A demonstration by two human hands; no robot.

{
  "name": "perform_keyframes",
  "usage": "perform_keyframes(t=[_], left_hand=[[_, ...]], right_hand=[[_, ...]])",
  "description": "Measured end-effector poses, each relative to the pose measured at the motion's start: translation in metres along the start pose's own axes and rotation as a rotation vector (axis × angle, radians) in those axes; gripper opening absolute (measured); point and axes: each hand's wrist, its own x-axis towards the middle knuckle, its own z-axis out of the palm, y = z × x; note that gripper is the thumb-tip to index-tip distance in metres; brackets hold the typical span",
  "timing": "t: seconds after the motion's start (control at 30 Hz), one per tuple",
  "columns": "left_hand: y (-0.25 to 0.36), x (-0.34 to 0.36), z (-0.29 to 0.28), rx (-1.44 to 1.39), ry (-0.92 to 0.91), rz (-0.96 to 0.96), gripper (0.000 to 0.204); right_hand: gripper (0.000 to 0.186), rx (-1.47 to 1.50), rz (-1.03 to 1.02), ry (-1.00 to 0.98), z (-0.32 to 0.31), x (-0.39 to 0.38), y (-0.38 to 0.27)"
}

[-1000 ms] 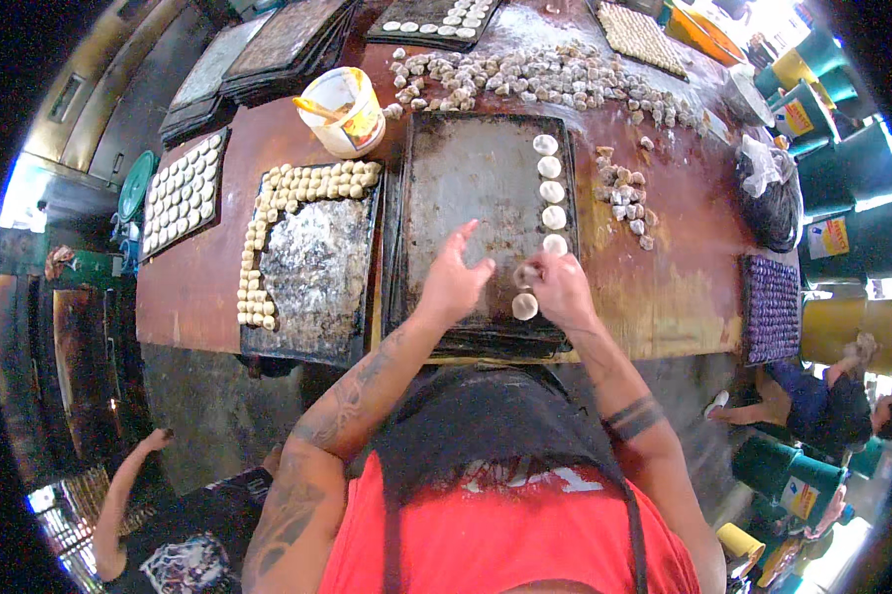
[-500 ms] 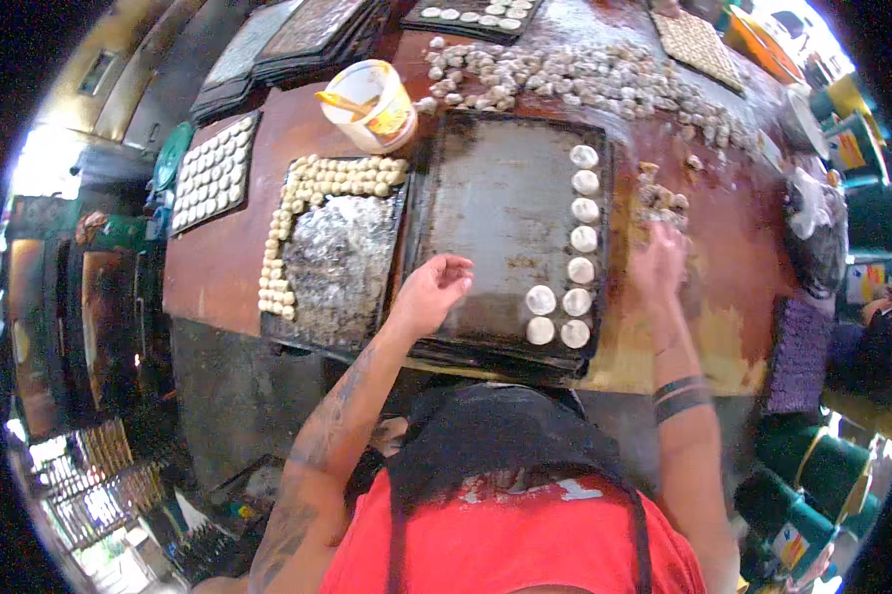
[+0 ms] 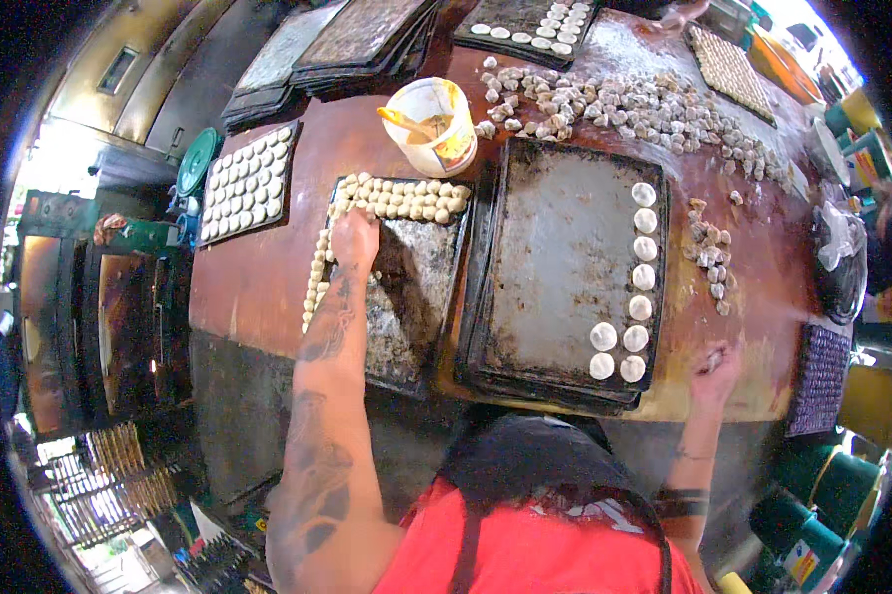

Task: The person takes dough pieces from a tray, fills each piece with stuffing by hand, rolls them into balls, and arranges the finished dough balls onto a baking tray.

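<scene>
"Where did the dough balls (image 3: 421,203) lie?"

"On a blackened baking tray (image 3: 411,302), running along its edges from one o'clock back round to about eight, with a bare, floured patch inside them."

"And the left hand (image 3: 355,236)?"

"It was down at that tray's eleven o'clock, knuckles up, right over the balls. Its back hid the fingertips, so I couldn't tell whether it had one pinched."

"The right hand (image 3: 715,371)?"

"Out at four o'clock from the next baking sheet (image 3: 565,247), over the wooden table (image 3: 753,307). Its fingers were curled in on what looked like a small floured lump (image 3: 708,364), though blur spoiled the view there."

"What was on that sheet?"

"Nine flattened dough discs (image 3: 643,276): seven in a column from between one and two o'clock down to five, and two more just beside its lower end. Other sheets were piled underneath."

"Farther out?"

"A small heap of lumps (image 3: 710,255) at the sheet's three o'clock and a larger, scattered heap (image 3: 644,114) at one. A white bucket (image 3: 434,153) with a yellow-handled tool (image 3: 403,122) stood at the ball tray's twelve."
</scene>
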Motion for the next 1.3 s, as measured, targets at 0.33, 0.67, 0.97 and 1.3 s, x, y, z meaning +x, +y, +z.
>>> perform_keyframes(t=[0.33,0.67,0.97,1.3], left_hand=[[0.131,-0.103,-0.053,-1.738,-0.523,-0.624,0.028],[0.199,-0.184,-0.126,-1.798,-0.765,-0.384,0.028],[0.267,-0.178,-0.158,-2.035,-0.867,-0.386,0.026],[0.292,-0.179,-0.15,-1.706,-0.446,-0.151,0.031]], right_hand=[[0.024,-1.064,-0.507,-0.606,0.265,-0.142,0.065],[0.03,-1.109,-1.055,-0.734,0.287,-0.15,0.085],[0.039,-0.295,0.002,-0.699,0.254,-0.11,0.044],[0.026,-0.982,-1.121,-0.352,0.265,-0.145,0.019]])
